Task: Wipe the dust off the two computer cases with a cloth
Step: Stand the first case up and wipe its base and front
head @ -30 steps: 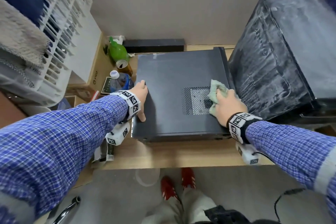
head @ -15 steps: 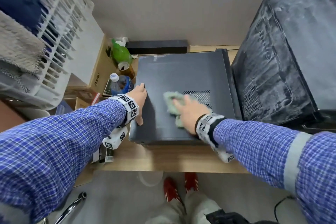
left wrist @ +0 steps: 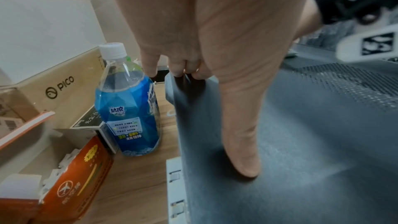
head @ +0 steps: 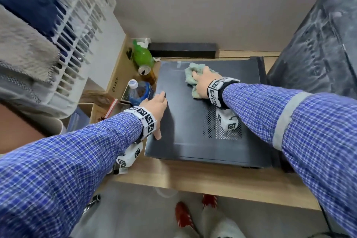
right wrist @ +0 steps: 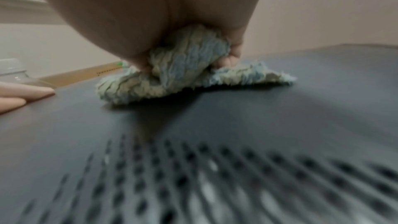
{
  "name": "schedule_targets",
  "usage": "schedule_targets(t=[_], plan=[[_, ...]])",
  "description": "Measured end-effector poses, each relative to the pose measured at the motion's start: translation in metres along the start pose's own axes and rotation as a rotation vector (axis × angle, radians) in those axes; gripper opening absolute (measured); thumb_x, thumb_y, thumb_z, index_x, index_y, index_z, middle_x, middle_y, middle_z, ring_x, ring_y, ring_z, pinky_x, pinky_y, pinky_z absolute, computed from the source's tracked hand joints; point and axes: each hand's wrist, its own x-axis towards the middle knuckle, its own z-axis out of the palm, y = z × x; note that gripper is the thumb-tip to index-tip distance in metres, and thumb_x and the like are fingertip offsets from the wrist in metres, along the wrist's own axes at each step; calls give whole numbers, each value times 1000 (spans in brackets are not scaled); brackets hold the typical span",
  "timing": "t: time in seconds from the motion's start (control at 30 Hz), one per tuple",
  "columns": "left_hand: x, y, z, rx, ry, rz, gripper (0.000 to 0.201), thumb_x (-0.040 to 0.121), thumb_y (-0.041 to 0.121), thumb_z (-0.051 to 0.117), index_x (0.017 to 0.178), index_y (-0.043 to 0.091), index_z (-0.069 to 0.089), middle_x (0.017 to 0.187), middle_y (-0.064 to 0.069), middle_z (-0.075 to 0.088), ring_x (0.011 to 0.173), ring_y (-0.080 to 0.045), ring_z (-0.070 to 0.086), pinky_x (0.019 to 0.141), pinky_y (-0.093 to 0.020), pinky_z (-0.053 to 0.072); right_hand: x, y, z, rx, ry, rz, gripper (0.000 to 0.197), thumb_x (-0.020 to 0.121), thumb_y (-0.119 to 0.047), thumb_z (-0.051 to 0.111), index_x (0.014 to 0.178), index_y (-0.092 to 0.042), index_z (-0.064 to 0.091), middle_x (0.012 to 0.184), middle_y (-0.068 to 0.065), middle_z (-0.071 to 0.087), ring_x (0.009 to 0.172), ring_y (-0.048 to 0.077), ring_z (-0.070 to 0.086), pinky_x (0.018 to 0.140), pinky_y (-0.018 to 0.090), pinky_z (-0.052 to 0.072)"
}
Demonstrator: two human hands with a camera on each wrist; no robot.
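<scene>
A flat dark grey computer case (head: 193, 131) lies on the wooden desk (head: 212, 177). My right hand (head: 202, 81) grips a bunched pale green-blue cloth (head: 190, 75) and presses it on the case's far part, beyond the vent grille (head: 210, 127). In the right wrist view the fingers of the right hand (right wrist: 172, 31) are wrapped round the cloth (right wrist: 189, 67), which lies on the case top (right wrist: 301, 108). My left hand (head: 156, 106) holds the case's left edge: its fingers (left wrist: 187, 72) hook over the edge and its thumb lies on the case top (left wrist: 323, 142). A second, dusty black case (head: 318, 44) stands at the right.
Left of the flat case stand a blue drink bottle (left wrist: 129, 108), an open can (head: 144, 70) and a green bottle (head: 143, 57), against a PICO cardboard box (head: 116, 83). An orange carton (left wrist: 71, 176) lies nearer. A black bar (head: 182, 50) sits by the wall. A white laundry basket (head: 67, 35) hangs over the left.
My right hand has swept the cloth from the case's right edge by the vent, leftward across the middle, then to the far part of the top. My left hand has stayed on the left edge.
</scene>
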Motion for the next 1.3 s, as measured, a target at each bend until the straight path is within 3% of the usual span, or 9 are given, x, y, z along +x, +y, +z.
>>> schedule_targets(t=[0.17,0.33,0.43,0.53,0.7,0.87,0.97,1.13,1.3], plan=[[2,1,-1,-8,-5,-14,141,35,49,99,148,2,28,151,-8,20,126,-32,48,100,-44,50,-10,-13,-5,-169,0,-174,68,96,-31,45,153,-24,10,152,12,19,135,35,30,104,49,38],[-1,-2,-2,-19,1,8,142,39,49,98,151,1,25,155,-10,17,133,-31,44,102,-45,49,-36,-27,14,-325,-61,-387,50,97,-24,41,147,-20,37,156,4,16,128,39,28,101,50,41],[-4,1,-4,-49,-3,-16,144,34,47,100,150,3,26,156,-8,18,134,-32,44,102,-46,49,-68,-37,35,-133,-4,-328,60,93,-21,48,150,-23,28,143,13,33,117,38,45,91,44,45],[-5,0,-1,-68,11,-31,144,31,47,100,149,6,28,156,-5,21,135,-31,46,99,-47,51,-101,-41,61,-36,8,-271,64,93,-23,46,151,-28,18,136,12,31,115,35,48,90,42,44],[-17,-8,9,-94,57,37,138,57,46,94,158,8,8,165,-6,1,148,-26,26,111,-45,42,-129,-9,80,29,68,-113,62,95,-30,41,151,-32,13,133,8,27,108,35,51,84,40,45],[-14,-10,9,-92,47,59,139,59,45,93,158,9,2,166,-7,-4,149,-27,25,111,-43,41,-84,25,60,120,100,229,66,89,-36,48,147,-26,18,130,12,32,114,36,49,89,44,46],[-11,-8,10,-86,52,59,138,60,43,93,158,10,3,166,-7,-5,149,-26,23,110,-44,42,-38,38,39,136,106,307,69,89,-32,48,148,-21,16,134,16,28,121,42,43,94,51,46],[-4,-19,20,-150,67,129,139,61,45,92,159,11,-1,165,-5,-14,153,-21,3,112,-43,40,35,26,5,50,39,218,74,83,-36,40,149,-21,10,148,14,18,130,46,30,95,58,43],[1,-23,23,-193,94,165,140,59,43,93,159,11,0,165,-7,-15,153,-24,1,119,-39,31,70,-32,-20,-33,34,87,78,88,-40,49,152,-19,10,139,16,23,120,45,43,95,51,46]])
